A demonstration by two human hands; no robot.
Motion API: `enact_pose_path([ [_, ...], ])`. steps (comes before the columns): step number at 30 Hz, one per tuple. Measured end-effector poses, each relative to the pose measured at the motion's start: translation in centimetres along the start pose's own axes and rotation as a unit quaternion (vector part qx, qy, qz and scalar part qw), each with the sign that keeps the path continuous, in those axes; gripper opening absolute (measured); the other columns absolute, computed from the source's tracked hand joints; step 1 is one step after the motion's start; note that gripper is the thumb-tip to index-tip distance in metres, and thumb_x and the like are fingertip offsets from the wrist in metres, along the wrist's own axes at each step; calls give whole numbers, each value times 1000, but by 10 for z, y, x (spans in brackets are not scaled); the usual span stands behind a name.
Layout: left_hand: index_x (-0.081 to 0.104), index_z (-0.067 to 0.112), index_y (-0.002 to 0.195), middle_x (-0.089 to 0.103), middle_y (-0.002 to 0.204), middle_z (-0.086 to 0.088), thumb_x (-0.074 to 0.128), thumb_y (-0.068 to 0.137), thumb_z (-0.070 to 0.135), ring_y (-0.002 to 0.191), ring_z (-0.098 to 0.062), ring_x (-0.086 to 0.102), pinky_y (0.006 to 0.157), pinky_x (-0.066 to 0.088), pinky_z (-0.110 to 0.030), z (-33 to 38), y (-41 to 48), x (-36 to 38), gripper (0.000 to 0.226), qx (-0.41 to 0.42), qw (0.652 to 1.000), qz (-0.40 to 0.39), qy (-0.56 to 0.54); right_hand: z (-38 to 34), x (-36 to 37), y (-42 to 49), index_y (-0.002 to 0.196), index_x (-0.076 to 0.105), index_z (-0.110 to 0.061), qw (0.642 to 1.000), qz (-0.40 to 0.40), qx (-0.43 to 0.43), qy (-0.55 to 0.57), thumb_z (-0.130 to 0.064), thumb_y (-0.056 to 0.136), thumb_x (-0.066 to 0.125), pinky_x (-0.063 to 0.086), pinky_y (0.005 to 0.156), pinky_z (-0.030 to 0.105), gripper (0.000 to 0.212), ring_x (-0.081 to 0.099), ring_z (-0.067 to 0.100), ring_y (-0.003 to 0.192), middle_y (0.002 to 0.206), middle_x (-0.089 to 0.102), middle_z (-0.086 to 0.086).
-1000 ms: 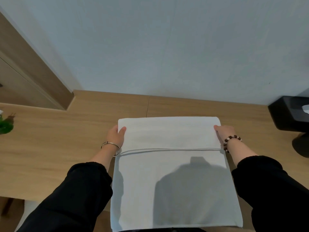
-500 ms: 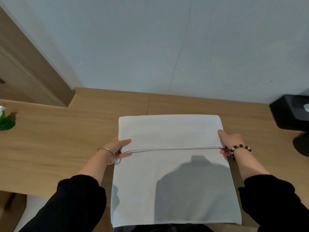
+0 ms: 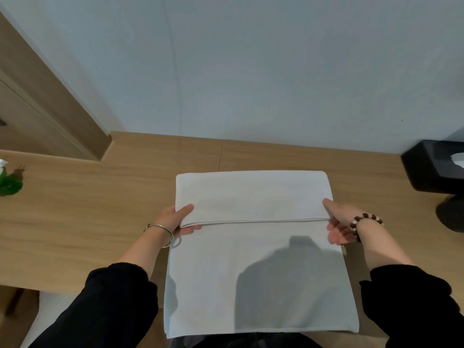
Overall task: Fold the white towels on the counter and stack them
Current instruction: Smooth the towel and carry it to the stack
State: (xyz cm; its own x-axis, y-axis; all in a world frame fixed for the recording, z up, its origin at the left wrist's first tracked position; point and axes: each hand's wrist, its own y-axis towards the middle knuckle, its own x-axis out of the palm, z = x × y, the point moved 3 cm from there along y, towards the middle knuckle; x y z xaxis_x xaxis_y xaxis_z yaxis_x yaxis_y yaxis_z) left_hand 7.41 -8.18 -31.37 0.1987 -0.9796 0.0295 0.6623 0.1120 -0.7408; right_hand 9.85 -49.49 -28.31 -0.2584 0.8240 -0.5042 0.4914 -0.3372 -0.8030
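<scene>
- The white towel [image 3: 251, 285] lay flat on the wooden worktop [image 3: 88, 222], its near end reaching past the front edge and its far part folded back, so a hemmed edge ran across the middle.
- The left hand [image 3: 173, 219] pinched the left end of that folded layer, thumb on top, fingers tucked beneath.
- The right hand [image 3: 339, 222] held the right end the same way.
- A silver bangle [image 3: 160, 228] circled the left wrist, a beaded bracelet [image 3: 364, 220] the right.
- A black tissue box [image 3: 426, 169] stood far right, a green plant [image 3: 8, 183] far left.

Towel [image 3: 253, 272] on counter [image 3: 100, 217], between plant [image 3: 8, 183] and box [image 3: 437, 169]
</scene>
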Motion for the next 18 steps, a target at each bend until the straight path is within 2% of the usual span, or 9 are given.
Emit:
enact_pose_path([
  [2, 62, 6, 98, 71, 92, -10, 69, 85, 18, 69, -28, 72, 48, 56, -25, 1, -2, 0, 19, -15, 1000, -7, 12, 5, 7, -5, 88, 59, 8, 995, -77, 41, 53, -63, 91, 38, 51, 42, 26, 75, 66, 27, 49, 66, 68, 23],
  [5, 60, 5, 99, 70, 90, -11, 66, 86, 8, 63, -24, 71, 45, 55, -23, 2, -5, -1, 15, -25, 999, -24, 14, 10, 12, -6, 91, 57, 8, 965, -105, 54, 233, -56, 92, 47, 53, 38, 29, 65, 68, 28, 51, 80, 68, 25],
  [7, 59, 3, 98, 68, 88, -13, 63, 88, 4, 57, -21, 70, 43, 54, -21, 2, -6, -1, 11, -21, 999, -30, 19, 13, 16, -5, 96, 56, 10, 919, -125, 63, 369, -47, 92, 53, 57, 45, 34, 57, 70, 30, 58, 92, 65, 27],
  [9, 57, 2, 100, 65, 86, -16, 60, 89, 2, 51, -19, 67, 40, 52, -20, 3, -7, -1, 11, -19, 999, -29, 26, 14, 19, -4, 102, 55, 10, 861, -134, 61, 487, -36, 92, 59, 58, 53, 38, 46, 69, 33, 77, 100, 63, 27],
  [11, 55, 0, 103, 63, 83, -17, 59, 90, 3, 45, -17, 64, 39, 51, -20, 3, -7, 0, 14, -18, 999, -29, 34, 12, 22, -4, 103, 56, 4, 828, -120, 33, 547, -27, 92, 59, 59, 63, 39, 33, 63, 31, 91, 108, 61, 23],
  [14, 53, -1, 107, 63, 79, -17, 59, 90, 3, 41, -17, 61, 37, 48, -19, 6, -10, 1, 18, -8, 998, -26, 53, 11, 26, -1, 108, 55, -4, 851, -86, -3, 518, -27, 93, 57, 49, 84, 36, 28, 58, 29, 106, 119, 57, 19],
  [16, 55, -1, 105, 66, 72, -17, 62, 89, 8, 41, -17, 62, 36, 47, -18, 8, -11, 2, 20, 3, 997, -14, 78, 9, 30, 1, 123, 51, -6, 862, -75, -11, 501, -28, 94, 58, 47, 90, 38, 38, 55, 30, 115, 123, 55, 18],
  [18, 58, 1, 100, 69, 64, -13, 66, 88, 16, 41, -17, 63, 34, 45, -17, 8, -14, 4, 21, 4, 995, -5, 97, 5, 33, 1, 125, 51, -6, 871, -64, -14, 487, -25, 92, 61, 48, 90, 39, 39, 54, 30, 117, 124, 54, 18],
])
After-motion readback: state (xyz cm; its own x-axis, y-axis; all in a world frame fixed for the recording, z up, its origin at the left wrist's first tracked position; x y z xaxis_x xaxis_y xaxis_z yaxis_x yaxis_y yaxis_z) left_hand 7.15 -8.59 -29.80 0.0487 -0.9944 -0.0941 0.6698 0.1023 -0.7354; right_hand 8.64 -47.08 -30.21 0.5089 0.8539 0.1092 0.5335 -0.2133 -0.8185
